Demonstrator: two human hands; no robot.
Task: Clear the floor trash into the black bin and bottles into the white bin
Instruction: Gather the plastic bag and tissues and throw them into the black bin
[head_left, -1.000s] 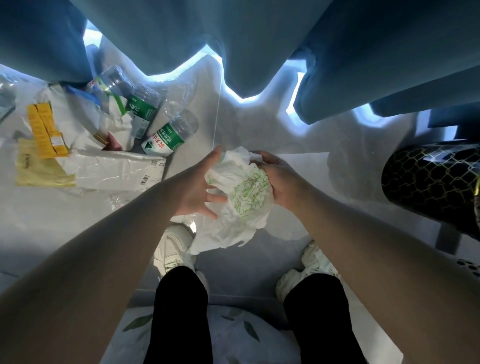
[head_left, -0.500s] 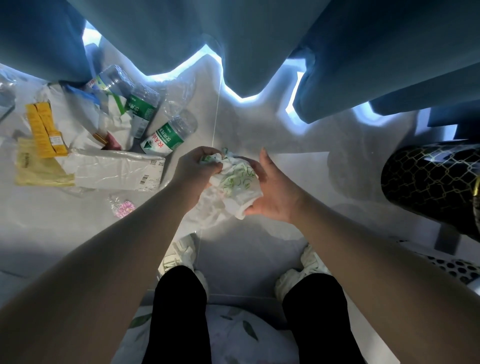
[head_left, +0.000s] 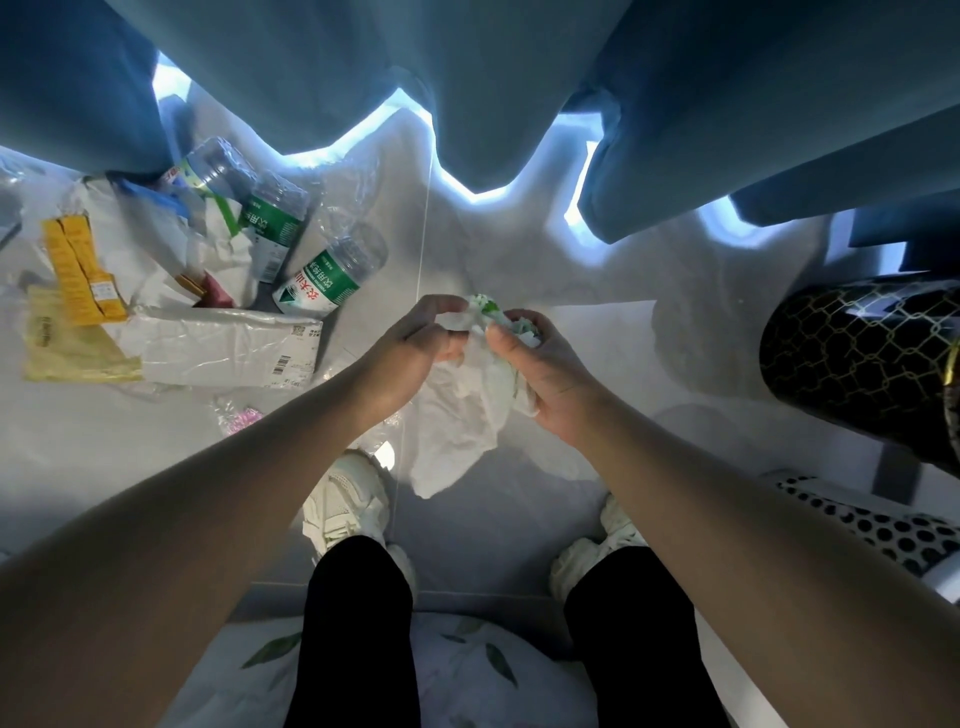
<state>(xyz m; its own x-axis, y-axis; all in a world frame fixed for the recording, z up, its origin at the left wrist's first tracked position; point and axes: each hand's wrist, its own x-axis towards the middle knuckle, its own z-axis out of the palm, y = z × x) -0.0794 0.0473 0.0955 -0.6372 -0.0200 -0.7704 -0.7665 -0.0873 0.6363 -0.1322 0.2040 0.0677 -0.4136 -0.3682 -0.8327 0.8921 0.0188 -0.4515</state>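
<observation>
Fingers (head_left: 434, 310) of left hand (head_left: 405, 348): curled, pinching the crumpled top of the white bag (head_left: 462, 415).
Right hand (head_left: 545, 379): fingers curled round the same bag's green-printed bunch, thumb pressed on top.
Bag position: held up between both hands, mid-scene, above the floor (head_left: 519, 270); loose tail hangs toward the near side, by the shoes (head_left: 343, 499).
Bottles (head_left: 332, 278): three clear ones with green labels, lying far left on the floor, close together.
Other trash: white mailer (head_left: 228, 345), yellow packets (head_left: 78, 265), yellow sack (head_left: 67, 343), all left, beside the bottles.
Black bin (head_left: 852, 364): right edge, gold mesh print, well apart from the hands.
White bin (head_left: 883, 525): perforated, near right, just beside the black one, partly cut off.
</observation>
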